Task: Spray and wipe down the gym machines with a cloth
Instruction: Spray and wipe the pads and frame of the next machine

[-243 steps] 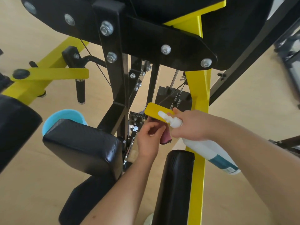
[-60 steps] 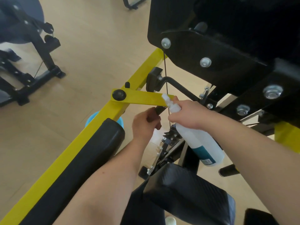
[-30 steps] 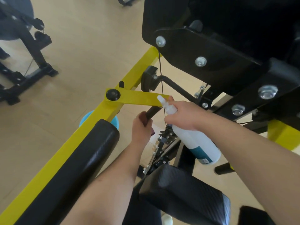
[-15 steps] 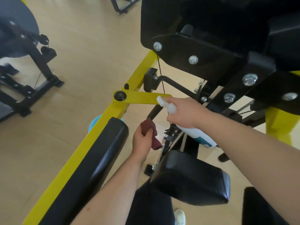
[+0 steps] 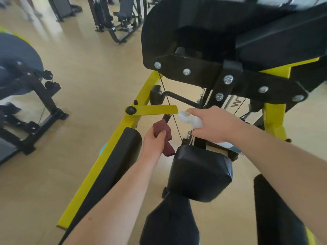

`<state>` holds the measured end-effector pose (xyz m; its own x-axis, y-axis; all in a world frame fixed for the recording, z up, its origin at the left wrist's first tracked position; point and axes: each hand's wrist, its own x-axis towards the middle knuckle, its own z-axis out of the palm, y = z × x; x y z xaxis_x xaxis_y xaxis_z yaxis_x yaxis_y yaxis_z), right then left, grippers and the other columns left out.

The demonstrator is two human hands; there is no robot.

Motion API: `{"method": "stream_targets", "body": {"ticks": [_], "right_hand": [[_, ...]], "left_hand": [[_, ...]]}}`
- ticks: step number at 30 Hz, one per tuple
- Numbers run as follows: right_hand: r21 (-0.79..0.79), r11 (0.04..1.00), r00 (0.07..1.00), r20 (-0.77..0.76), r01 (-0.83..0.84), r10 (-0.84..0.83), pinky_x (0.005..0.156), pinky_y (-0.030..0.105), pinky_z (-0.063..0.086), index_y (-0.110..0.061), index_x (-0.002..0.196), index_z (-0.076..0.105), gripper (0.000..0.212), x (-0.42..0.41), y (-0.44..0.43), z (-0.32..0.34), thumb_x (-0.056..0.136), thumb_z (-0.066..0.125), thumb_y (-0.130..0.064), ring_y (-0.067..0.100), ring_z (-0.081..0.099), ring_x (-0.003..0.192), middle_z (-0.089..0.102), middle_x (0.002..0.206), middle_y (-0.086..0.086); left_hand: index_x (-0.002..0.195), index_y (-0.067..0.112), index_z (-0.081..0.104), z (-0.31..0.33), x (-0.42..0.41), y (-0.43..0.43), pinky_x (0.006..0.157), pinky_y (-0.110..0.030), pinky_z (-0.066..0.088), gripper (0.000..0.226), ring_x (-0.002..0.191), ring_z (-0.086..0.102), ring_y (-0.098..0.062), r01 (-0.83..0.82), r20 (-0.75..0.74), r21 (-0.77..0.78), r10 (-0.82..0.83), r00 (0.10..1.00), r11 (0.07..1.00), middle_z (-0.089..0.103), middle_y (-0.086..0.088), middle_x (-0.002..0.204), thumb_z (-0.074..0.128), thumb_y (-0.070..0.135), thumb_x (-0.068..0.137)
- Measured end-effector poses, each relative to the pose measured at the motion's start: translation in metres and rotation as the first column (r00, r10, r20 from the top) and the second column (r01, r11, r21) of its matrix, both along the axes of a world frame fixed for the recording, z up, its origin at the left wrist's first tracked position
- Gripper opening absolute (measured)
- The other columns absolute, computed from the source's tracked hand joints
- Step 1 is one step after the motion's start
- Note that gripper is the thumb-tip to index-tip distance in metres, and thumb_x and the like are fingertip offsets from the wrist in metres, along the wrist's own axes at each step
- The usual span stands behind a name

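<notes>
Cloth (image 5: 160, 127) is gripped in the left hand (image 5: 153, 144) below the yellow lever (image 5: 155, 109), spray bottle (image 5: 187, 119) clasped in the right hand (image 5: 212, 125)

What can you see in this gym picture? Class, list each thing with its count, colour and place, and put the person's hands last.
lever: one, yellow, flat, centre of view
cloth: one, dark red, just below the lever
spray bottle: one, white with a teal label, right of the cloth
frame beam: one, yellow, runs diagonally to the lower left
pads: four, black, beside and below the forearms
plate: one, black, above the lever
bolts: several, silver, on the plate
other machines: several, black, far left and top
left hand: one, grips the cloth
right hand: one, grips the spray bottle
</notes>
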<state>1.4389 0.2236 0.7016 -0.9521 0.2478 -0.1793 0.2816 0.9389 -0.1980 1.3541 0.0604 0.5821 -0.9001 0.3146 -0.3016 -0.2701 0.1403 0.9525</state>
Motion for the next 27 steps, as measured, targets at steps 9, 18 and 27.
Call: {"method": "stream_targets", "body": {"ticks": [9, 18, 27], "right_hand": [[0.046, 0.999, 0.998, -0.06, 0.014, -0.011, 0.084, 0.037, 0.057, -0.039, 0.136, 0.048, 0.05, 0.077, -0.029, 0.034, 0.088, 0.062, -0.04, 0.018, 0.063, 0.087, 0.064, 0.098, -0.002], [-0.16, 0.985, 0.986, -0.14, 0.065, -0.088, 0.077, 0.03, 0.051, -0.043, 0.14, 0.047, 0.054, 0.172, -0.088, 0.022, 0.089, 0.064, -0.042, 0.013, 0.06, 0.081, 0.06, 0.095, -0.01], [-0.36, 0.922, 0.99, 0.049, 0.14, -0.131, 0.07, 0.031, 0.054, -0.038, 0.135, 0.043, 0.05, 0.216, -0.143, -0.063, 0.09, 0.064, -0.039, 0.013, 0.06, 0.078, 0.059, 0.094, -0.01]], "left_hand": [[0.097, 0.035, 0.059, 0.054, 0.057, -0.029, 0.069, -0.027, 0.051, 0.024, 0.082, 0.064, -0.009, -0.019, -0.163, -0.041, 0.012, 0.987, 0.999, 0.068, 0.006, 0.089, 0.05, 0.014, 0.1], [0.12, 0.032, 0.059, 0.065, 0.138, -0.077, 0.084, -0.032, 0.055, 0.022, 0.099, 0.066, -0.012, -0.108, -0.141, -0.048, 0.1, 0.985, 0.993, 0.067, 0.007, 0.109, 0.051, 0.021, 0.102], [0.106, 0.037, 0.057, 0.003, 0.203, -0.121, 0.094, -0.033, 0.056, 0.014, 0.101, 0.064, -0.014, -0.044, 0.016, -0.21, 0.049, 0.999, 0.977, 0.064, 0.006, 0.103, 0.049, 0.026, 0.105]]}}
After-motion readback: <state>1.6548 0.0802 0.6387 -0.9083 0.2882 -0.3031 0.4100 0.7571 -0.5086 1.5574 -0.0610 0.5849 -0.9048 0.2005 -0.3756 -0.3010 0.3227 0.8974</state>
